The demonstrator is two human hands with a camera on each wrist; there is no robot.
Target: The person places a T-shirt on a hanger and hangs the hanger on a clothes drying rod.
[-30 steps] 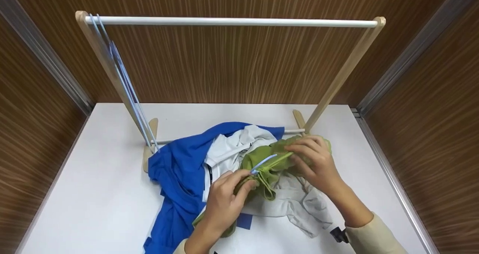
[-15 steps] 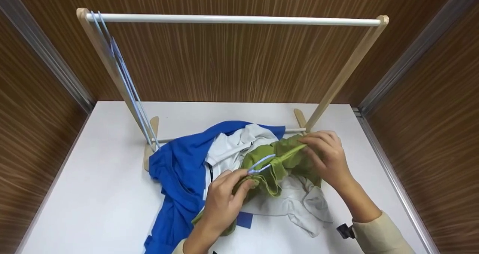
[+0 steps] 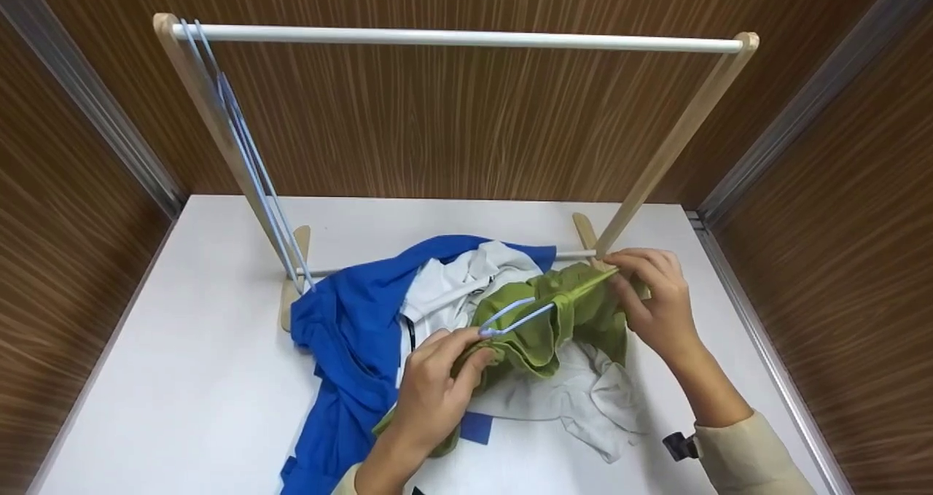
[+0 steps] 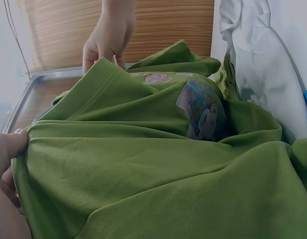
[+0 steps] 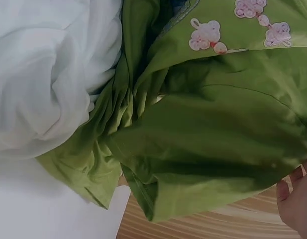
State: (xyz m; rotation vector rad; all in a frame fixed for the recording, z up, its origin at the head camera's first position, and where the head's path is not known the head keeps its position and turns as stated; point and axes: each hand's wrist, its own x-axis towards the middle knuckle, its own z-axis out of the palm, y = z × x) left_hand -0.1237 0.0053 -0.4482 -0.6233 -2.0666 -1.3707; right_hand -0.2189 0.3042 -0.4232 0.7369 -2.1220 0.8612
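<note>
A green garment with pink knot-shaped decorations and a blue patterned patch is bunched between my hands, above the clothes pile. Part of a light blue hanger shows at its opening; the rest is hidden in the cloth. My left hand pinches the near end of the hanger together with green fabric. Thumb and fingers of my right hand pinch the garment's edge, pulling it taut to the right. In the left wrist view, the left thumb presses on the fabric.
Behind stands a wooden rack with a white rail; light blue hangers hang at its left end. A blue garment and white clothing lie on the white table. Wood-grain walls surround it.
My right hand has moved right and slightly away, drawing the green edge along with it. More of the hanger is exposed. My left hand has barely moved.
</note>
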